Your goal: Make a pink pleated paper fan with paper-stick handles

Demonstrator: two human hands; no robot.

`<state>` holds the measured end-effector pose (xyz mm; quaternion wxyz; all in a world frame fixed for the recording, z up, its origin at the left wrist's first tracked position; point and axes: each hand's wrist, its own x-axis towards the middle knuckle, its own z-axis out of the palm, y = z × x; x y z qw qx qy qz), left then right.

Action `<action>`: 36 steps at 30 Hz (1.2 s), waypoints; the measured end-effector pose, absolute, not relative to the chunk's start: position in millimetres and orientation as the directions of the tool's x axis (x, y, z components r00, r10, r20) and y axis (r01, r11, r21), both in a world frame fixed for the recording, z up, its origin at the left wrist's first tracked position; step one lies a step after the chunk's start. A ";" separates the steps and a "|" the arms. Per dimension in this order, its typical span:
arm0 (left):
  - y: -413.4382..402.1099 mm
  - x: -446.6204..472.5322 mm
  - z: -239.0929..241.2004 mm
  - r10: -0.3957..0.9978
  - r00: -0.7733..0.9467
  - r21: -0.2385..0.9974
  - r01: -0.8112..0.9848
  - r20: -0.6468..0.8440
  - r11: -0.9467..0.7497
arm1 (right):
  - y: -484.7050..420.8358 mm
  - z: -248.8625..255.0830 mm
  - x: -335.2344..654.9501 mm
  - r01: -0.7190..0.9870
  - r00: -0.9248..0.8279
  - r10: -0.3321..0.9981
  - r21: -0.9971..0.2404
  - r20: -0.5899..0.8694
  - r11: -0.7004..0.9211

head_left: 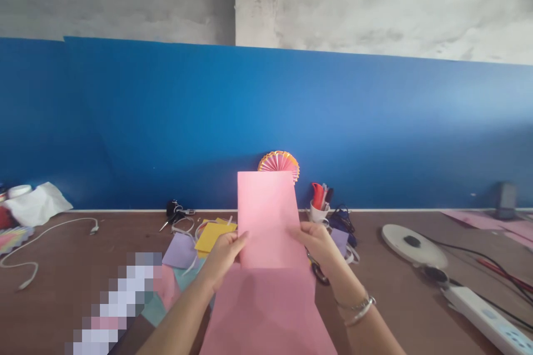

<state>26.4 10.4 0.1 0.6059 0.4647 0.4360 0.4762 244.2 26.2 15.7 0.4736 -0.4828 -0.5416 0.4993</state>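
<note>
My left hand (pixel 225 258) pinches the left edge of a pink sheet of paper (pixel 268 216), thumb in front. The right edge is gripped by my right hand (pixel 318 241), with bracelets on its wrist. The sheet stands raised and faces me. Below it lies more pink paper (pixel 266 313) toward me; whether the two are joined I cannot tell. Just behind the raised sheet, a round pleated paper fan (pixel 278 163) in pink and orange shows only its upper part. A dark looped handle (pixel 320 273), partly hidden, lies beside my right forearm.
Yellow paper (pixel 212 236) and purple paper (pixel 180 250) lie left of my hands, near keys (pixel 177 213). A white cup (pixel 318 212) holds pens. At right are a white round pad (pixel 414 247) and a power strip (pixel 487 310). A blue partition (pixel 166 122) rises behind.
</note>
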 end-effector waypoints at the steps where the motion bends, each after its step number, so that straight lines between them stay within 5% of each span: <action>1: 9.3 26.6 1.4 0.976 0.196 0.976 -0.173 -0.098 0.133 | 26.5 15.5 244.4 0.057 -0.065 0.997 -0.998 0.038 0.041; 8: 10.0 27.2 2.6 0.982 0.157 0.992 -0.057 -0.103 0.113 | 29.0 15.2 247.5 0.111 -0.045 0.998 -0.993 0.045 0.050; 23: 11.5 22.6 4.0 0.981 0.165 0.988 -0.104 -0.100 0.118 | 26.4 16.4 252.7 0.217 -0.155 0.988 -0.975 0.003 0.037; 36: 11.8 26.5 3.0 0.998 0.026 0.989 -0.133 -0.058 0.061 | 21.1 18.8 240.5 0.116 -0.149 0.988 -0.991 0.049 0.066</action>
